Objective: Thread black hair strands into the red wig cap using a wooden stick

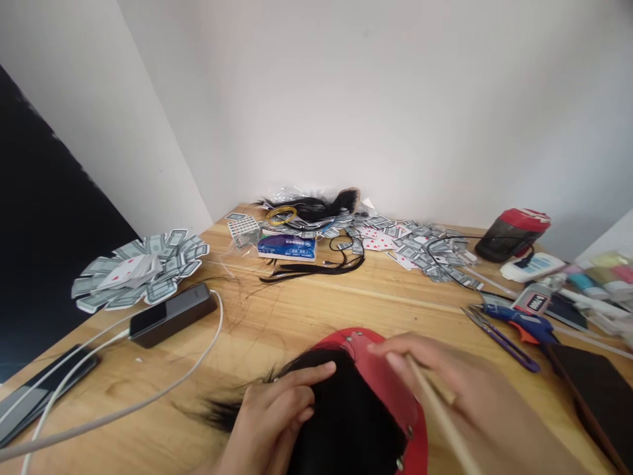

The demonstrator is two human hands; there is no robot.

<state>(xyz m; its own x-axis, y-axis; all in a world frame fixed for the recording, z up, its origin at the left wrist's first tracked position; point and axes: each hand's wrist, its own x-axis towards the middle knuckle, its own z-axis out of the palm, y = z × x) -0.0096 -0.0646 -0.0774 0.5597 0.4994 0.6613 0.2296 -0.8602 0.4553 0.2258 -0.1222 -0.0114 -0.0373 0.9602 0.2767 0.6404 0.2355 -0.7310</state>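
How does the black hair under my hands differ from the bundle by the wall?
The near hair is pinned by the left hand against a red piece, the right hand holding a thin stick over it; the far bundle lies untouched. The near hair fans loose strands over the table; the far bundle is bunched, with a tan end. Both are black.

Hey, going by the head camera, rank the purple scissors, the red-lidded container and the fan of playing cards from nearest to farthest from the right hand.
Measured from the right hand:
1. The purple scissors, just to its right.
2. The red-lidded container, at the back right.
3. The fan of playing cards, far over on the left.
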